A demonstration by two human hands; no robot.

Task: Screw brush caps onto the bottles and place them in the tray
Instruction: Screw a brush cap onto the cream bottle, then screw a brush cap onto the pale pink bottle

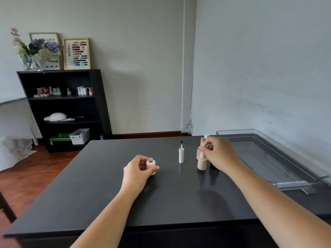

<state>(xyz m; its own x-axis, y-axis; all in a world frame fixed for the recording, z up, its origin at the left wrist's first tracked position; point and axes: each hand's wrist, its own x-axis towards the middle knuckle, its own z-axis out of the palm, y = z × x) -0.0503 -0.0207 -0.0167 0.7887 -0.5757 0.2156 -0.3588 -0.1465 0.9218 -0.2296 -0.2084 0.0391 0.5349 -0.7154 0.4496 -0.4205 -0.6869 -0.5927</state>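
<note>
My left hand (137,169) grips a small pink bottle (150,165) with an open threaded neck, standing on the black table (161,203). A pink brush cap (181,154) stands upside down in the middle, its black brush pointing up. My right hand (219,153) closes around the ribbed cap of a beige bottle (202,163). Behind that hand, a pink bottle (198,153) and a white cap tip (206,136) peek out, mostly hidden. A clear plastic tray (315,172) lies at the right with nothing in it.
A black shelf unit (96,104) stands on the floor beyond the table's far left, holding small bottles, a white bin and a green crate. The grey wall runs close along the tray's right side. White cables hang in the corner.
</note>
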